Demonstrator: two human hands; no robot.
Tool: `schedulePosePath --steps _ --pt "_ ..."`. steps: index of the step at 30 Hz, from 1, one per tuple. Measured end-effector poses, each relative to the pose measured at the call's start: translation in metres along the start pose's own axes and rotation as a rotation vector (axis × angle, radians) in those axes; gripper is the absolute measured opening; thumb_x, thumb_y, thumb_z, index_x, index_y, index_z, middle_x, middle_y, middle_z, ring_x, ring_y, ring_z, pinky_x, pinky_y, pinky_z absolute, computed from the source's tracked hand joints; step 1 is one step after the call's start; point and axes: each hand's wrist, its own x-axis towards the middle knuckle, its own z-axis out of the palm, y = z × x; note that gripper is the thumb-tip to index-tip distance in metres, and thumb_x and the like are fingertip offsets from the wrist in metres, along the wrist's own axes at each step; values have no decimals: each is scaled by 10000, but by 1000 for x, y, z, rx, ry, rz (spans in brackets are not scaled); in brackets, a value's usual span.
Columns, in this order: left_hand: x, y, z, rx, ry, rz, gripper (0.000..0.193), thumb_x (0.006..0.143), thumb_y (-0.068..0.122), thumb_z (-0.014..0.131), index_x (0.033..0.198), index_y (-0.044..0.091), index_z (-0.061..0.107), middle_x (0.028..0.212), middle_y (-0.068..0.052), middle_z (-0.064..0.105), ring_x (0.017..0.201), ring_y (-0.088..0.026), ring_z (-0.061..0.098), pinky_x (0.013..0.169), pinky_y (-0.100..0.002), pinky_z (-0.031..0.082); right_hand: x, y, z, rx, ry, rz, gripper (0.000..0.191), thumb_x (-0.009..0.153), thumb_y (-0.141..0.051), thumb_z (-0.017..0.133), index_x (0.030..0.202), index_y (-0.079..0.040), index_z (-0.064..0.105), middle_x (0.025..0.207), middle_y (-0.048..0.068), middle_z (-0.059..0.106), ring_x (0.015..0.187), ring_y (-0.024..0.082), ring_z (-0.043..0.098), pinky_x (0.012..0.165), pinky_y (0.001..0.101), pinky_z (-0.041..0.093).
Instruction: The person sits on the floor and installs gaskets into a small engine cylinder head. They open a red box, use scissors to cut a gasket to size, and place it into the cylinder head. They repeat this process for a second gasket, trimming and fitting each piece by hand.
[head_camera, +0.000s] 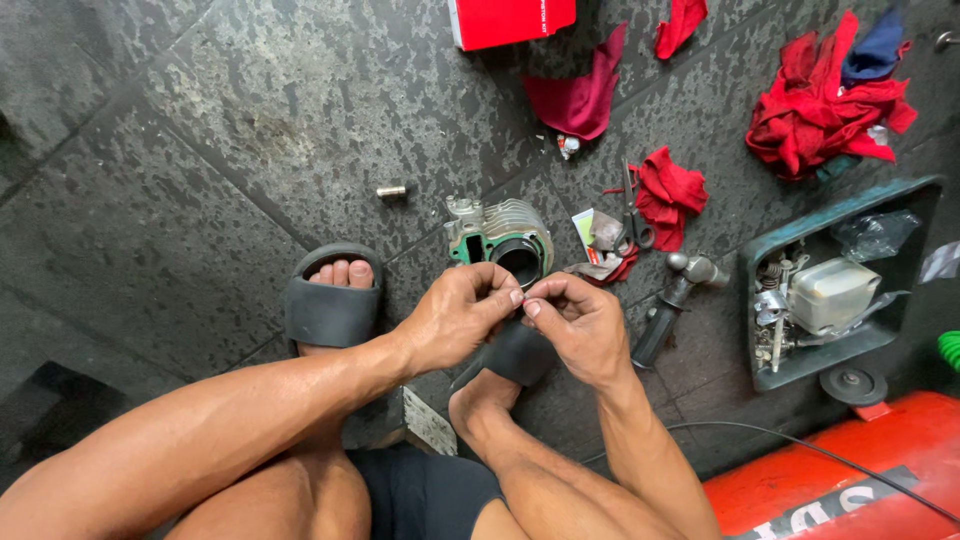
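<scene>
**Two hands pinch a tiny part above an engine cylinder on the floor**

The person squats on a dark tiled floor (250, 120), feet in grey slides. The left hand (455, 315) and the right hand (580, 325) meet fingertip to fingertip in front of the knees. Both are pinched shut on one very small part (522, 299) held between them; it is too small to tell what it is.

Just beyond the fingertips, on the floor, lies a finned metal engine cylinder (500, 238) with a green gasket face and its round bore turned toward the camera. To its left, apart from it, lies a short metal pin (391, 190). To the right of the cylinder are scissors (633, 222) resting on a red rag (668, 192), and a black-handled tool (668, 303) just beside the right hand.

Further right sits a dark green tray (835, 210) holding small metal parts and a pale plastic container. A heap of red cloths (825, 105) lies above it, and a red box (510, 20) sits at the top edge. A red tank (850, 470) fills the lower right corner.
</scene>
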Motion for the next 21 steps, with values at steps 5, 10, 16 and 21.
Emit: schedulePosePath --steps 5,10,16,21 --pt "2 1 -1 -32 77 20 206 957 204 659 953 3 700 769 -4 669 635 -69 586 558 -257 499 6 7 -4 114 43 133 119 938 -74 697 1011 19 687 802 24 680 668 78 626 589 225 489" --pt "9 1 -10 -108 197 11 207 947 197 685 961 -8 703 746 -12 667 617 -76 581 550 -253 486 39 9 -7 -66 256 -46 143 960 -93 702 1042 23 713 861 -8 692 729 27 596 646 186 465" --pt "10 3 -18 -73 231 25 204 944 202 694 971 0 708 744 -4 664 619 -64 575 547 -243 473 53 9 -1 -188 277 -43 179 941 -131 719 1024 26 736 842 -7 713 717 30 607 654 195 492" --pt "9 7 -23 -45 238 23 203 944 205 688 960 3 706 730 -1 656 609 -61 567 540 -246 474 54 6 -1 -242 257 -40 184 953 -140 716 1029 26 740 837 -3 704 717 30 593 648 200 486"
